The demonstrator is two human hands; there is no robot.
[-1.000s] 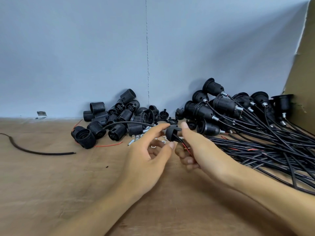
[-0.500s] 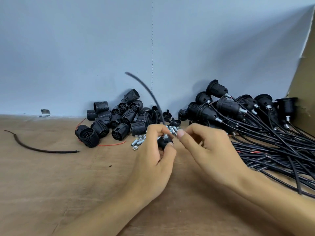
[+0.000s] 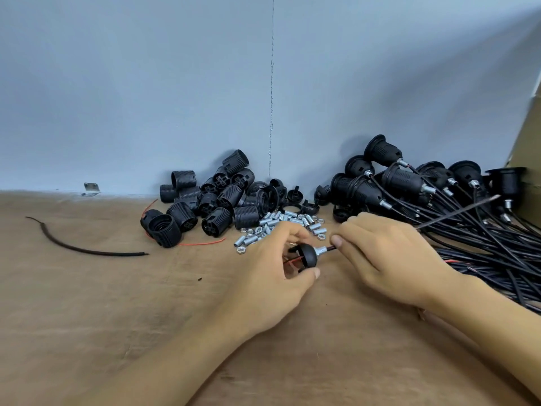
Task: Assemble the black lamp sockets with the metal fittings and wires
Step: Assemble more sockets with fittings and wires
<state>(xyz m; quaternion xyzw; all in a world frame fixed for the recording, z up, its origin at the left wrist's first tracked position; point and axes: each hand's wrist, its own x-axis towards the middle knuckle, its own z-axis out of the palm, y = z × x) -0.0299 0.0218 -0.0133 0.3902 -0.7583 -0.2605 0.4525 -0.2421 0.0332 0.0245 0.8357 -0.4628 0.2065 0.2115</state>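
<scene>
far left: we see a short loose wire piece (image 3: 87, 249) lying curved on the brown table (image 3: 87, 332), and a small metal bracket (image 3: 91, 189) at the foot of the blue wall.
left of centre: a heap of bare black socket bodies (image 3: 205, 200) against the wall, with a thin red strand (image 3: 202, 244) lying on the table just in front of it.
centre: loose metal fittings (image 3: 281, 222), short threaded tubes and nuts, scattered between the heap and our hands; the nearest ones lie just behind our left knuckles.
left hand (image 3: 272, 276): curled round a black socket cap (image 3: 306, 256), thumb below and fingers on top; red wire shows inside the cap.
cap's fitting: a threaded metal tube (image 3: 321, 249) sticks out of the cap towards the right, clear of the left hand.
right hand (image 3: 389, 259): pinches the black wire (image 3: 456, 210) just right of that tube; the wire climbs away to the right, its far end blurred.
right: assembled sockets (image 3: 409, 183) piled against the wall, their black leads (image 3: 497, 259) fanned over the table behind and beside our right wrist.
far right: a cardboard wall (image 3: 531, 148) beside the pile.
</scene>
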